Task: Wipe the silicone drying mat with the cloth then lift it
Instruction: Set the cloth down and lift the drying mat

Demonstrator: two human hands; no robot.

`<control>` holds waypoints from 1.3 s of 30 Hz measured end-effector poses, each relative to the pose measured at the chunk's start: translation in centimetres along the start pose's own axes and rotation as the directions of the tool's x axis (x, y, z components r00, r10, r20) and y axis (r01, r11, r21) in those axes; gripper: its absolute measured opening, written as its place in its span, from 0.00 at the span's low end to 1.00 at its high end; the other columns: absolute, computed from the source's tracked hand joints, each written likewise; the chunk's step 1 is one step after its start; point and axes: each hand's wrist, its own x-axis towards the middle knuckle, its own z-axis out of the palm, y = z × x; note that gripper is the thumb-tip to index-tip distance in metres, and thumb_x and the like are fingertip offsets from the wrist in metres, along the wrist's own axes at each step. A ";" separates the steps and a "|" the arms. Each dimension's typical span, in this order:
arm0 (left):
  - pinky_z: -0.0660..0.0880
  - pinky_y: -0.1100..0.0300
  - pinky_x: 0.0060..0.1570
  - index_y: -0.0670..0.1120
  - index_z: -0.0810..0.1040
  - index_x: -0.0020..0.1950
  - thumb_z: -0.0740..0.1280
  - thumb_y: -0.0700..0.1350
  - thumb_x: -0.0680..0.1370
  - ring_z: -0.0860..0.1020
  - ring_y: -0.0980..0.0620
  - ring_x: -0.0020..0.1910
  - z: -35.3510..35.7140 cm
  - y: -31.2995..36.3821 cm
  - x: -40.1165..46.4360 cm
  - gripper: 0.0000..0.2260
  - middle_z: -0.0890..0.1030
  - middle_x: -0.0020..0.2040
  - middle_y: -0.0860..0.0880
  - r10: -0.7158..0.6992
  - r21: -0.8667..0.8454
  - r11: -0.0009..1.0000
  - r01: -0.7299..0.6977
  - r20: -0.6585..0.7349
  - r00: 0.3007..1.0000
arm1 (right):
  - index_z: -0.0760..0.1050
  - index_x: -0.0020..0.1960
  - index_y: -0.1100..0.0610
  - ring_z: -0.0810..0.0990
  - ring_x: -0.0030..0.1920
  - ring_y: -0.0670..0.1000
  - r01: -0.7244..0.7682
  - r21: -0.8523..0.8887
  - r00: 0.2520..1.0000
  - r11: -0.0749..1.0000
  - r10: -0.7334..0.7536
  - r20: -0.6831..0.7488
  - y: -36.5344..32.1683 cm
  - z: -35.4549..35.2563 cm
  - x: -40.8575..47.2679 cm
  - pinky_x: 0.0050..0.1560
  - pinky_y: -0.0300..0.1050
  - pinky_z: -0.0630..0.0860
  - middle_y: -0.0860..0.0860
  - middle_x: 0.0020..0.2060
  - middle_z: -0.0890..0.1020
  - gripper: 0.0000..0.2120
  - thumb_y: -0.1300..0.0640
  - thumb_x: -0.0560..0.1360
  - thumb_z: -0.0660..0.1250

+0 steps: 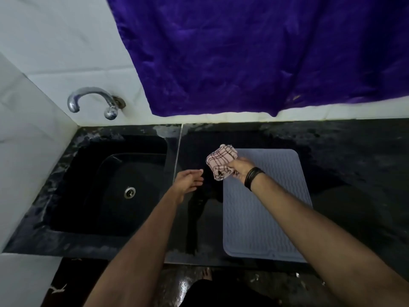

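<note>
Right hand (pixel 240 171) has the bunched pink checked cloth (pixel 221 161) gripped in curled fingers, held up over the far left corner of the mat, and from this view it's hard to say whether the cloth is touching the surface or hanging just above it. Left hand (pixel 189 181) is out in front with fingers straight and relaxed, holding nothing, hovering over the black stone countertop (pixel 354 151) between the sink and the mat.

And there's the task's main item: the grey rectangular silicone drying mat (pixel 263 209) with its wavy ribbed surface, lying flat on the counter to the right of the black sink basin (pixel 106 187), its near edge close to the counter's front lip. No corner is raised, so nothing lifted yet.

By my reading this is the wiping step, at or near its start, with the cloth poised at the top corner. The next move calls for pressing the cloth down onto the ribs and sweeping it along the length of the mat toward the near edge; the free left hand could pin the mat's left edge so it doesn't slide. Only then comes the lift, probably by pinching a corner.

Off to the left a curved chrome tap (pixel 93 100) juts from the white tiled wall, and a purple fabric sheet (pixel 265 52) hangs behind the counter.
</note>
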 end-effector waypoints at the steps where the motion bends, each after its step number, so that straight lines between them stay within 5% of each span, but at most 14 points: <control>1: 0.77 0.56 0.50 0.49 0.82 0.55 0.72 0.51 0.80 0.84 0.50 0.53 -1.4 -0.2 0.6 0.08 0.86 0.55 0.45 -0.007 -0.005 1.000 0.007 -0.011 1.000 | 0.77 0.46 0.59 0.76 0.37 0.49 -0.017 0.003 0.999 1.000 0.017 -0.035 -1.1 1.1 0.9 0.36 0.40 0.70 0.53 0.39 0.79 0.06 0.68 0.75 0.66; 5: 0.77 0.55 0.54 0.49 0.81 0.54 0.71 0.52 0.81 0.84 0.49 0.53 -6.2 -0.9 3.2 0.08 0.86 0.53 0.45 -0.011 -0.021 1.000 0.010 -0.035 0.999 | 0.77 0.56 0.65 0.78 0.37 0.51 0.033 -0.037 0.975 0.999 -0.041 -0.220 -5.8 5.1 4.8 0.32 0.41 0.73 0.56 0.39 0.80 0.11 0.64 0.74 0.69; 8: 0.76 0.57 0.49 0.49 0.81 0.52 0.70 0.52 0.81 0.83 0.51 0.49 -7.6 -1.4 4.5 0.07 0.85 0.53 0.46 0.001 0.001 1.000 -0.001 -0.024 1.000 | 0.77 0.60 0.61 0.81 0.51 0.55 0.104 -0.381 0.901 0.919 -0.249 -0.355 -8.6 7.4 7.2 0.48 0.44 0.77 0.57 0.53 0.82 0.20 0.54 0.71 0.73; 10: 0.75 0.60 0.45 0.49 0.81 0.53 0.69 0.50 0.82 0.82 0.52 0.46 -7.8 -1.7 5.3 0.06 0.85 0.52 0.46 0.006 0.022 1.000 -0.006 0.011 1.000 | 0.74 0.61 0.59 0.80 0.55 0.58 0.137 -0.656 0.808 0.743 -0.466 -0.360 -8.8 9.5 8.3 0.52 0.46 0.78 0.58 0.56 0.80 0.21 0.55 0.70 0.73; 12: 0.73 0.62 0.42 0.47 0.81 0.55 0.68 0.49 0.83 0.80 0.54 0.44 -7.4 -1.8 5.6 0.06 0.83 0.50 0.46 0.014 0.029 0.999 -0.015 0.048 0.999 | 0.71 0.65 0.57 0.79 0.58 0.59 0.173 -0.820 0.789 0.546 -0.575 -0.217 -7.4 11.6 9.6 0.56 0.49 0.79 0.58 0.59 0.78 0.25 0.59 0.69 0.72; 17: 0.69 0.66 0.36 0.44 0.79 0.59 0.67 0.46 0.84 0.77 0.57 0.38 -6.4 -2.3 6.4 0.08 0.81 0.47 0.46 0.010 0.061 0.998 -0.016 0.095 0.995 | 0.45 0.76 0.69 0.55 0.75 0.64 0.075 -0.994 0.954 0.075 -0.297 0.049 -1.0 15.8 12.0 0.75 0.50 0.55 0.68 0.74 0.56 0.45 0.48 0.74 0.68; 19: 0.70 0.66 0.37 0.44 0.80 0.59 0.66 0.46 0.84 0.77 0.57 0.38 -6.1 -2.5 6.5 0.08 0.81 0.47 0.47 0.005 0.068 0.998 -0.013 0.107 0.994 | 0.41 0.77 0.67 0.49 0.76 0.64 0.095 -0.988 0.959 0.121 -0.277 0.058 -0.9 15.5 11.8 0.75 0.51 0.53 0.68 0.76 0.49 0.46 0.48 0.75 0.66; 23: 0.71 0.64 0.40 0.47 0.81 0.55 0.67 0.46 0.84 0.77 0.57 0.40 -4.4 -3.0 6.5 0.05 0.81 0.48 0.48 -0.019 0.089 0.996 0.009 0.118 0.993 | 0.54 0.76 0.59 0.66 0.70 0.63 0.210 -0.919 0.924 0.335 -0.375 0.074 -2.9 11.7 10.1 0.66 0.52 0.70 0.62 0.70 0.67 0.36 0.53 0.74 0.66; 26: 0.74 0.65 0.38 0.44 0.83 0.58 0.68 0.46 0.83 0.77 0.56 0.40 -1.7 -3.6 6.3 0.08 0.82 0.46 0.49 -0.034 0.110 0.994 0.022 0.109 0.993 | 0.60 0.74 0.57 0.68 0.68 0.61 0.210 -0.878 0.880 0.430 -0.475 -0.023 -2.2 6.5 8.0 0.63 0.52 0.71 0.59 0.68 0.69 0.30 0.54 0.75 0.65; 28: 0.77 0.63 0.40 0.43 0.83 0.61 0.71 0.48 0.81 0.79 0.56 0.42 0.5 -4.0 5.7 0.12 0.83 0.47 0.49 -0.020 0.124 0.992 0.007 0.103 0.994 | 0.61 0.74 0.57 0.67 0.70 0.59 0.100 -0.872 0.856 0.478 -0.488 -0.170 -0.7 1.5 6.5 0.66 0.52 0.69 0.58 0.71 0.67 0.29 0.54 0.76 0.66; 32: 0.77 0.54 0.59 0.41 0.81 0.64 0.74 0.50 0.78 0.82 0.46 0.57 4.4 -4.8 4.4 0.18 0.83 0.61 0.41 -0.025 0.134 0.991 0.011 0.101 0.995 | 0.63 0.73 0.63 0.67 0.70 0.60 -0.170 -0.794 0.780 0.584 -0.413 -0.470 3.3 -9.6 2.6 0.69 0.55 0.67 0.61 0.71 0.67 0.28 0.50 0.78 0.63; 35: 0.74 0.58 0.46 0.35 0.81 0.62 0.75 0.49 0.78 0.79 0.48 0.44 7.2 -5.1 3.1 0.20 0.84 0.54 0.39 -0.035 0.205 0.979 0.017 0.085 0.996 | 0.63 0.70 0.64 0.67 0.67 0.62 -0.347 -0.613 0.647 0.710 -0.292 -0.705 6.7 -15.9 -0.7 0.65 0.58 0.69 0.62 0.68 0.67 0.29 0.51 0.75 0.66; 37: 0.75 0.57 0.46 0.36 0.83 0.51 0.75 0.46 0.78 0.79 0.47 0.45 8.6 -5.3 2.5 0.12 0.83 0.47 0.41 -0.039 0.209 0.978 0.026 0.057 0.998 | 0.62 0.70 0.64 0.65 0.68 0.61 -0.423 -0.550 0.648 0.720 -0.185 -0.739 8.8 -17.9 -1.9 0.67 0.57 0.66 0.61 0.69 0.66 0.30 0.49 0.75 0.65; 39: 0.79 0.53 0.54 0.36 0.84 0.49 0.74 0.45 0.78 0.82 0.44 0.51 9.9 -5.0 1.8 0.11 0.84 0.52 0.41 -0.056 0.224 0.973 0.056 -0.004 0.998 | 0.62 0.70 0.64 0.66 0.68 0.60 -0.413 -0.552 0.703 0.725 -0.132 -0.699 10.1 -18.9 -2.3 0.68 0.56 0.65 0.61 0.69 0.66 0.31 0.47 0.75 0.65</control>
